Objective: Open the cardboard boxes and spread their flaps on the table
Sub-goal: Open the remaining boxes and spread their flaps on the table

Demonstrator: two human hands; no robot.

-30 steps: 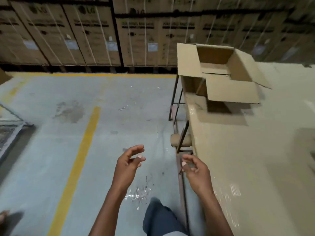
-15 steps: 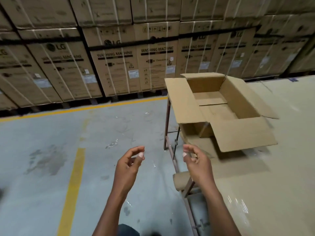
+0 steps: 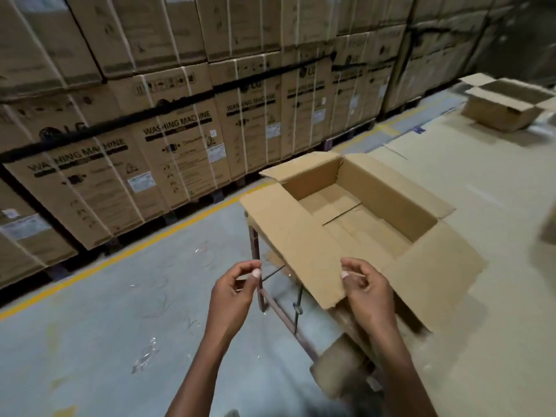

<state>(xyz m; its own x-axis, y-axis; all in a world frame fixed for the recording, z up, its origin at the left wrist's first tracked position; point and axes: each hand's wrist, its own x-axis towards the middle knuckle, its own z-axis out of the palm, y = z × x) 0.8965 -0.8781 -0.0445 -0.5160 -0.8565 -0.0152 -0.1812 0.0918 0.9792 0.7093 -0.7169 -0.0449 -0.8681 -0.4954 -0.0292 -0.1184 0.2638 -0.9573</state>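
An open brown cardboard box (image 3: 388, 188) sits at the near left corner of the tan table (image 3: 487, 341), its four flaps spread outward and its inside empty. The long left flap juts past the table edge. My right hand (image 3: 365, 288) hovers just in front of that flap's near corner, fingers curled, holding nothing. My left hand (image 3: 233, 291) is over the floor to the left of the table, thumb and fingers loosely curved and apart, also empty. A second open cardboard box (image 3: 505, 108) stands far back on the right of the table.
A wall of stacked washing machine cartons (image 3: 168, 121) on pallets runs along the back. A yellow line (image 3: 126, 251) marks the grey floor. The table's rusty metal frame (image 3: 279, 308) and a cardboard roll (image 3: 340, 371) lie below its left edge.
The view has swung up and right and closer to the table. The box now lies right before my hands, and the far second box has come into sight. Both hands stayed empty.
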